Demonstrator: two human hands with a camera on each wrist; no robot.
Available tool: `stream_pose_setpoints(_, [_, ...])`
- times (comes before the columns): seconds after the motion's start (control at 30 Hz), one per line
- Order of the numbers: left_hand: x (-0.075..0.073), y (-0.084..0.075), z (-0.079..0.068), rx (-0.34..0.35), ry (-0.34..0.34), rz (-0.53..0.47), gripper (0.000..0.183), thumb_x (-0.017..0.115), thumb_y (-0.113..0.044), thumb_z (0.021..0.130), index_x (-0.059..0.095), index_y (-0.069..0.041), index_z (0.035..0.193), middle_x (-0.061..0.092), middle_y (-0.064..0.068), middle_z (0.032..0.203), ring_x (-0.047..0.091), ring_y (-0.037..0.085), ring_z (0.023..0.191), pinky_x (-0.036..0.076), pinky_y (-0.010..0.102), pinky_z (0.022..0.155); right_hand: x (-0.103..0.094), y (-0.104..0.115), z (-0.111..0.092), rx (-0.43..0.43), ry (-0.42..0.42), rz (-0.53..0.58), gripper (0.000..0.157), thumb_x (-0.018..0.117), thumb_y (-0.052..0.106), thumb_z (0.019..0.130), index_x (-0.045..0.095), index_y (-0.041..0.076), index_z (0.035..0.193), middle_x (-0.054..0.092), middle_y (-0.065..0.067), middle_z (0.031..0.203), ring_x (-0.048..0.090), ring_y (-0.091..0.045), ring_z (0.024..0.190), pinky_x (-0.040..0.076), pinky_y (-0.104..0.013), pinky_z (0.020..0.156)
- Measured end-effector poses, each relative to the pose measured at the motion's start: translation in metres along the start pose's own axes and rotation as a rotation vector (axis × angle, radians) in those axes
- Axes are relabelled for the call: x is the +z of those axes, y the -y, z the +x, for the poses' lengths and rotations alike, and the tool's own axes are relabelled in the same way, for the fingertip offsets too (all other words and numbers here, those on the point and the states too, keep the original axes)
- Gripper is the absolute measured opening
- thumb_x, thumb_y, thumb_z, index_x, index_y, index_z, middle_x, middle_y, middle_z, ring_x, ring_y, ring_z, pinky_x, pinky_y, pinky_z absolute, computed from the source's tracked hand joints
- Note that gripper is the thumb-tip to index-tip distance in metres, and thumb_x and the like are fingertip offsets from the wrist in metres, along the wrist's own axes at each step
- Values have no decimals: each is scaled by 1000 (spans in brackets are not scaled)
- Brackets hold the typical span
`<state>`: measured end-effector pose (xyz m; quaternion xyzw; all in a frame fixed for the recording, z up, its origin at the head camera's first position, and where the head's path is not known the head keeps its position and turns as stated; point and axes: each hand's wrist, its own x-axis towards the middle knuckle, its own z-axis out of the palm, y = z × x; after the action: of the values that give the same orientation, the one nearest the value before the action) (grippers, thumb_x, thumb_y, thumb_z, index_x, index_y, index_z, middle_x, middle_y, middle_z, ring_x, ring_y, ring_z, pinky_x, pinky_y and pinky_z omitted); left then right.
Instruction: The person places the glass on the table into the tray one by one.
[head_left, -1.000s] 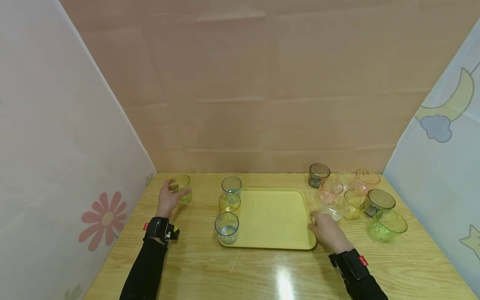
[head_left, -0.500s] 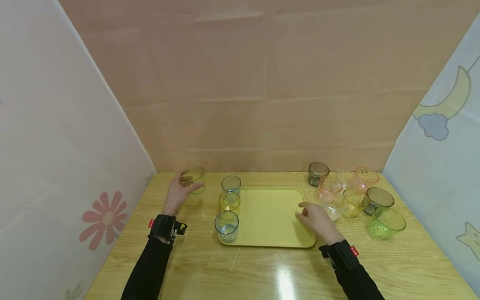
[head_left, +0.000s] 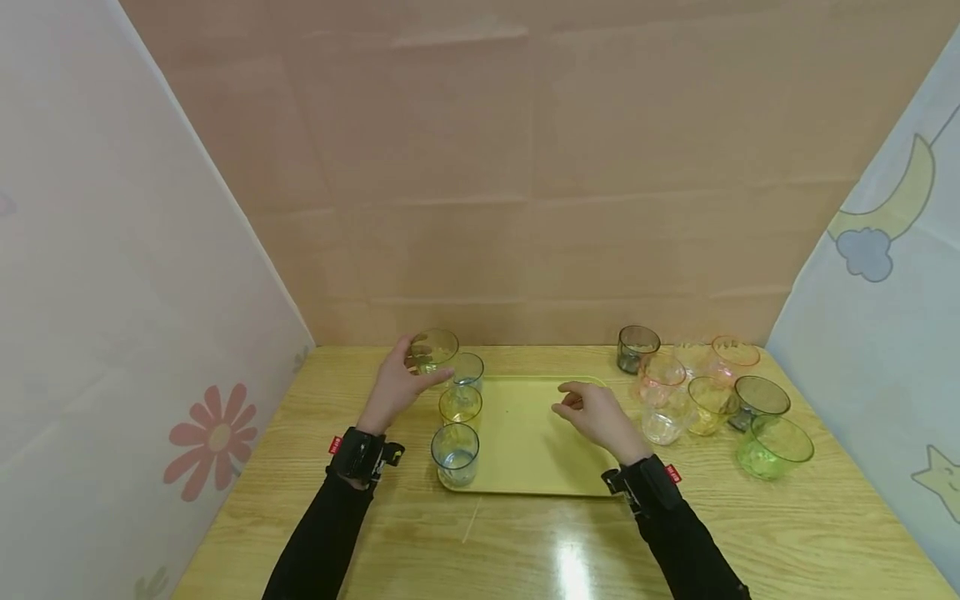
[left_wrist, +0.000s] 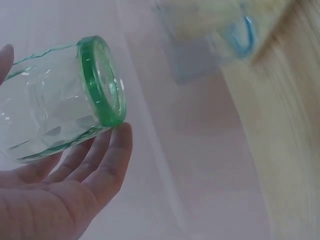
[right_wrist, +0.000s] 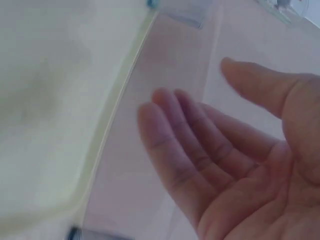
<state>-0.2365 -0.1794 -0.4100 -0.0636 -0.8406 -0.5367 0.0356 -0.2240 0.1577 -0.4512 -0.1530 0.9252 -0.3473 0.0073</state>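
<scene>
The person's right hand (right_wrist: pixel 235 175) is in the air with its palm showing. The fingers (right_wrist: pixel 170 152) sit close together and bend a little, and the thumb (right_wrist: pixel 260 87) sticks out apart from them. A pale yellow tray (right_wrist: pixel 45 100) shows its long far edge and its round right corner. A blurry clear glass (right_wrist: pixel 187 11) peeks in by the left end of that edge. A pinkish sheet (right_wrist: pixel 165 60) is behind. Something dark (right_wrist: pixel 100 235) shows past the right corner, too cut off for me to name.
</scene>
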Motion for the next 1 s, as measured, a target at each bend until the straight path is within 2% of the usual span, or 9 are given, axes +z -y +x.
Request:
stream_pose_setpoints(0.13, [15,-13,-2,5,52,16,95,83,-44,76,33,-16,151,46,13,144,48,33,130,44,52,102,5,12,6,-21,1,104,52,69,31,91,57,1,133,69,-14,111,66,-30,102,53,-38,84])
stream_pose_setpoints(0.27, [29,-21,-3,15,86,15,91,83,-41,77,34,-18,150,47,12,144,49,33,129,45,52,101,12,22,11,-49,6,223,64,70,35,90,48,5,142,61,-20,128,59,-35,118,49,-41,98])
stream_pose_setpoints(0.47, [48,-33,0,70,168,1,89,83,-40,77,35,-20,149,50,9,140,53,30,125,48,52,97,19,39,20,-187,-14,323,80,75,33,84,37,7,150,50,-18,143,49,-36,130,45,-43,106])
stream_pose_setpoints(0.57, [56,-38,1,99,229,-51,85,82,-37,78,36,-21,147,50,7,139,57,28,119,52,46,91,21,46,23,-266,-46,357,86,80,29,79,36,12,151,49,-16,144,49,-36,130,47,-45,103])
stream_pose_setpoints(0.7, [64,-40,3,127,286,-108,77,82,-31,80,40,-23,143,53,5,135,61,25,113,55,40,86,23,52,25,-330,-97,368,90,85,25,75,37,16,151,52,-13,140,52,-34,128,50,-47,98])
stream_pose_setpoints(0.83, [68,-41,3,147,303,-131,73,82,-27,80,43,-21,142,54,6,133,60,25,113,54,40,88,25,55,26,-332,-141,361,90,86,24,73,39,17,149,56,-12,135,54,-32,125,51,-47,97])
stream_pose_setpoints(1.0, [70,-42,2,135,354,-177,72,80,-21,82,41,-17,144,50,11,139,57,28,118,53,41,91,26,54,25,-317,-188,337,86,87,19,72,42,12,145,58,-15,131,56,-35,121,52,-50,93])
